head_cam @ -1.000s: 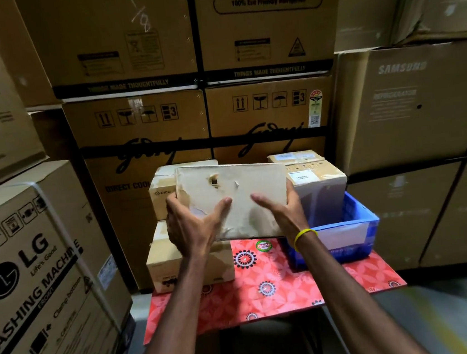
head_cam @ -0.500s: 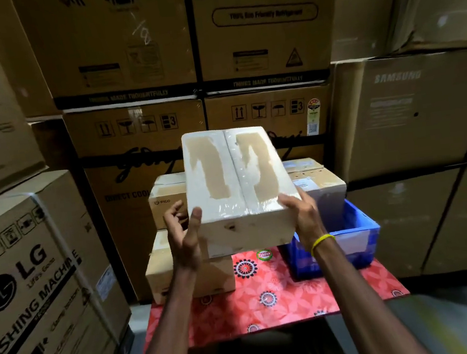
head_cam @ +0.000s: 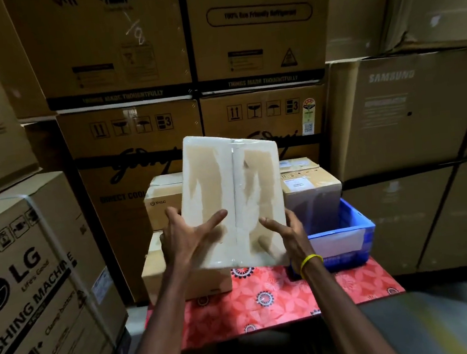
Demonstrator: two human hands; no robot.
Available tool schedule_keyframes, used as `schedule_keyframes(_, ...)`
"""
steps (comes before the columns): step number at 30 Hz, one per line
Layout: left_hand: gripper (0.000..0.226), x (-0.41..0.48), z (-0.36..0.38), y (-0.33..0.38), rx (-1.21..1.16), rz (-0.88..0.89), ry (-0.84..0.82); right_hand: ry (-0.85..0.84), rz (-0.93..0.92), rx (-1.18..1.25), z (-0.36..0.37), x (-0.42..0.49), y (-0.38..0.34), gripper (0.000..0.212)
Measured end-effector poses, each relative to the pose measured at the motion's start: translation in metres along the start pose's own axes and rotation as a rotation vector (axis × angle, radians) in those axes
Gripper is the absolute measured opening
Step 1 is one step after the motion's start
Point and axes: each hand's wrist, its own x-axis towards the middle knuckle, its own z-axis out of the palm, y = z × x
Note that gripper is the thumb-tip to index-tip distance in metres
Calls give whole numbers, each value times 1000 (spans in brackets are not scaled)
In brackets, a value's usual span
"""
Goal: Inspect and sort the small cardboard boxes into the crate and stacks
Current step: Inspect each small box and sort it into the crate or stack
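A pale taped cardboard box [head_cam: 231,183] stands tilted upright in the air above the table, its taped seam face toward me. My left hand [head_cam: 188,238] grips its lower left side with fingers spread across the face. My right hand [head_cam: 287,236], with a yellow wristband, holds its lower right edge. Behind on the left, a brown Pico box [head_cam: 162,205] rests on a larger brown box [head_cam: 161,268]. At the right, a blue crate [head_cam: 346,233] holds a grey-brown labelled box [head_cam: 313,194].
A red floral-patterned table [head_cam: 272,297] carries the stack and crate. Big appliance cartons wall the space: an LG washing machine carton [head_cam: 35,286] at the left, Godrej cartons [head_cam: 137,158] behind, Samsung cartons [head_cam: 403,116] at the right. Grey floor [head_cam: 446,321] shows at the lower right.
The held box has been turned from lying flat to standing on end, taped face toward me. Both hands shifted lower on it, fingers now spread on its face.
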Motion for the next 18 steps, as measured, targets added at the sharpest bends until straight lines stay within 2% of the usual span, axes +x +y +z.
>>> schedule_keyframes(2,117,-6,1,-1,34,72,34,120,5,-63,8,-4,-2,66)
schedule_keyframes(5,116,-11,4,-2,69,122,28,287,-4,-107,15,-11,-2,70)
schedule_keyframes(8,108,-13,10,-3,94,120,21,335,-38,-129,16,-17,-1,68)
schedule_keyframes(10,99,-14,15,-8,82,81,39,353,-54,-167,15,-18,-3,75)
schedule_keyframes(13,98,-18,23,-14,56,74,79,386,-60,-239,12,-16,-3,85)
schedule_keyframes(18,96,-21,25,-14,36,61,59,384,-71,-302,8,-16,-3,85)
